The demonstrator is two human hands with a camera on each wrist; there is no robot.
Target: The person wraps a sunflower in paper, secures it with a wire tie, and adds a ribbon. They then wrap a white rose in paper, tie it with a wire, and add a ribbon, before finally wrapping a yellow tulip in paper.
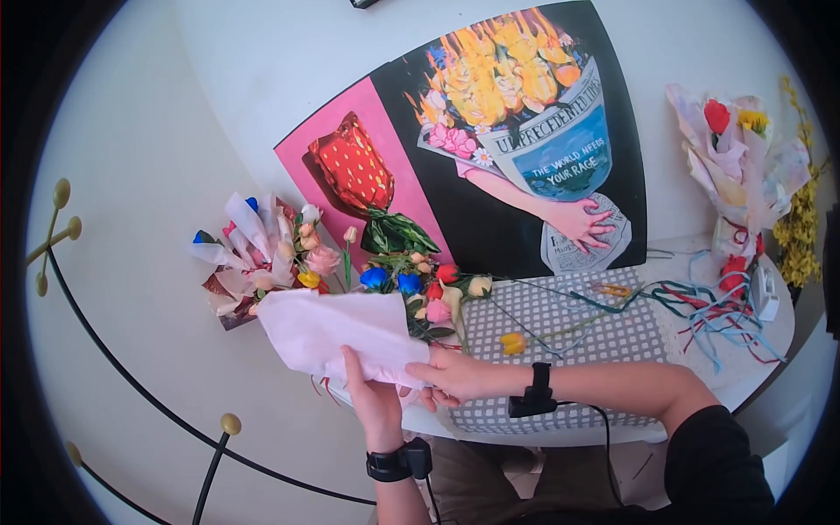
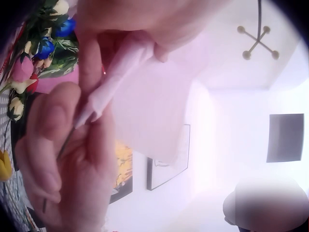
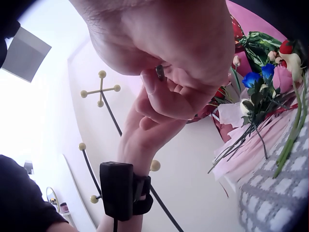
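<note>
A sheet of pale pink wrapping paper [image 1: 341, 332] is held up in front of the body. My left hand [image 1: 376, 407] grips its lower part from below, thumb up against the paper. From the right, my right hand [image 1: 455, 376] holds the lower right corner. In the left wrist view the paper [image 2: 113, 82] narrows into a twisted end around a thin dark stem [image 2: 65, 142]; the fingers of my right hand [image 2: 67, 159] curl round this stem below my left hand [image 2: 145, 19]. The stem's cut end [image 3: 160, 72] shows among the right hand's fingers [image 3: 169, 96]. Any flower inside the paper is hidden.
Loose blue, red and pink flowers [image 1: 409, 283] lie behind the paper, beside a wrapped bouquet [image 1: 254, 254]. A yellow tulip [image 1: 513, 343] lies on the checked cloth [image 1: 604, 341]. Ribbons [image 1: 713, 315] and another bouquet [image 1: 731, 166] are at the right, a large picture [image 1: 525, 131] behind.
</note>
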